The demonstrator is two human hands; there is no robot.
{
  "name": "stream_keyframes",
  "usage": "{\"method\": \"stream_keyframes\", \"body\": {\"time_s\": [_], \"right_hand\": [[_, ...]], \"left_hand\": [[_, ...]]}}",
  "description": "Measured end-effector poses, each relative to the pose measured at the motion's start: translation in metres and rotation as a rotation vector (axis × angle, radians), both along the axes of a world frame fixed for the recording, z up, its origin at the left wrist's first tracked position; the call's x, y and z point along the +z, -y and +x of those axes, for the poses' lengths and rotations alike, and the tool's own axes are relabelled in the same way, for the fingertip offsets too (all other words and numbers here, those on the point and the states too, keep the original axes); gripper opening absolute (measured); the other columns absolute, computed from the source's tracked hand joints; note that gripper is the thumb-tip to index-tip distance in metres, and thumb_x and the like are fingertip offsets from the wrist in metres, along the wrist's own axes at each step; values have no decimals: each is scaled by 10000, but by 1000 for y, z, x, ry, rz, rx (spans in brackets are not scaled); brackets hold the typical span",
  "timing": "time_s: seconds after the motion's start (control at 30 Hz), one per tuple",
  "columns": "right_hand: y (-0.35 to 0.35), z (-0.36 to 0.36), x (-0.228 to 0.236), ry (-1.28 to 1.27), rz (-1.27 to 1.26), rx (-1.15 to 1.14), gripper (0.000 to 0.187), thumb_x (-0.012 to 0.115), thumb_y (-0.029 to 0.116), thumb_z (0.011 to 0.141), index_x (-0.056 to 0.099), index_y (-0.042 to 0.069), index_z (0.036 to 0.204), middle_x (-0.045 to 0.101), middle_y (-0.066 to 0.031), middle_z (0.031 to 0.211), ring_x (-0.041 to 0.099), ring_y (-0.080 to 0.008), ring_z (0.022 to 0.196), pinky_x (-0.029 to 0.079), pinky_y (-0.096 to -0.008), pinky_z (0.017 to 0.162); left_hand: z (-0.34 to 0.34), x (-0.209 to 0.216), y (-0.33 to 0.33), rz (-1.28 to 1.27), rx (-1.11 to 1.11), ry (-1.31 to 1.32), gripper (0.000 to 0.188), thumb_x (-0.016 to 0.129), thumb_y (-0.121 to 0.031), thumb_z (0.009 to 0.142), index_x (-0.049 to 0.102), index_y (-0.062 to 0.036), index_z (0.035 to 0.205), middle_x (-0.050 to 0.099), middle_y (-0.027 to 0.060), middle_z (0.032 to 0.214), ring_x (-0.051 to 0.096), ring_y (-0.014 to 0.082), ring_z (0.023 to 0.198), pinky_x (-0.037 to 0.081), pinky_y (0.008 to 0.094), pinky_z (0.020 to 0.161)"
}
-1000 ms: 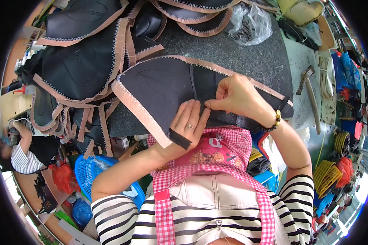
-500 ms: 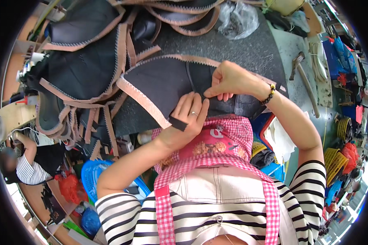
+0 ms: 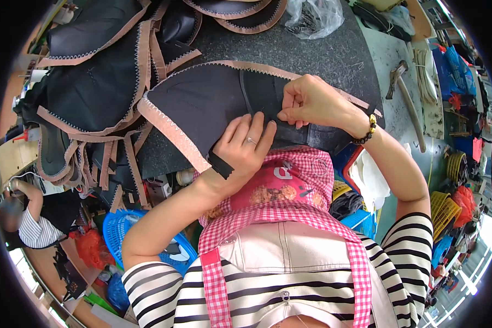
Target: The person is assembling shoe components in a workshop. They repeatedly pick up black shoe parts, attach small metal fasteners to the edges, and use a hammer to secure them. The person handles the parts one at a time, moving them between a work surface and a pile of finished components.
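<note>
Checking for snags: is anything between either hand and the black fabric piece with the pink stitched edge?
Nothing visible: the left hand lies flat on the black fabric piece, and the right hand pinches it directly.

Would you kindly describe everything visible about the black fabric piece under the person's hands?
The black fabric piece looks like soft, matte foam-backed cloth, edged with a tan band stitched in white zigzag. It lies flat on the dark worktable, its near edge overhanging toward the person. A darker strip runs across its middle. The left hand presses it down; the right hand pinches it near the strip.
</note>
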State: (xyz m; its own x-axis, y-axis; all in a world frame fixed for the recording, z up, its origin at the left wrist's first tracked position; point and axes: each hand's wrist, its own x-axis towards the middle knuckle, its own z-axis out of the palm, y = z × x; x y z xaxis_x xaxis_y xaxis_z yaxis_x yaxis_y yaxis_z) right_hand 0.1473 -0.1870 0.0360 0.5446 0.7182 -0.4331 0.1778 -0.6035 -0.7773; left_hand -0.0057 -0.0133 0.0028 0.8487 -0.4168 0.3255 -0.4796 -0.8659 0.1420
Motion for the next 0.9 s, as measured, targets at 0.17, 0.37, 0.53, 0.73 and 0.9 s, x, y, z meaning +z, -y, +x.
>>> {"method": "stream_keyframes", "body": {"time_s": [0.17,0.37,0.53,0.73,0.9], "right_hand": [[22,-5,7,351,267,-258,157,743,140,777,661,10,808,681,-109,721,675,-153,666,521,-278,614],[234,86,-10,902,-392,-568,332,636,258,883,584,8,1094,634,-208,1040,621,-334,961,485,-418,813],[233,61,-29,1112,-320,-463,244,554,195,945,557,10,1104,623,-180,952,601,-351,869,475,-389,756],[84,-21,68,-221,106,-452,235,556,273,984,595,68,1093,462,57,698,383,-12,516,298,-173,438],[38,-34,48,-321,-55,-291,328,510,278,1006,517,14,1201,456,36,725,431,-22,658,387,-200,529]], "left_hand": [[4,1,-2,60,-15,31,485,563,-83,758,587,-4,1236,571,230,1234,592,353,1079,473,436,966],[4,-5,-7,61,-40,64,502,552,-70,762,577,11,1257,553,243,1249,582,354,1089,470,439,972],[0,-8,-10,112,-20,83,493,553,-94,773,579,15,1253,561,234,1249,580,340,1101,457,422,1005],[-5,-2,-12,114,-21,20,504,541,-104,790,551,12,1280,542,254,1280,575,357,1113,431,436,1023],[-1,-4,-9,76,-36,8,504,551,-100,790,545,22,1279,537,271,1269,565,381,1135,426,443,1026]]}}
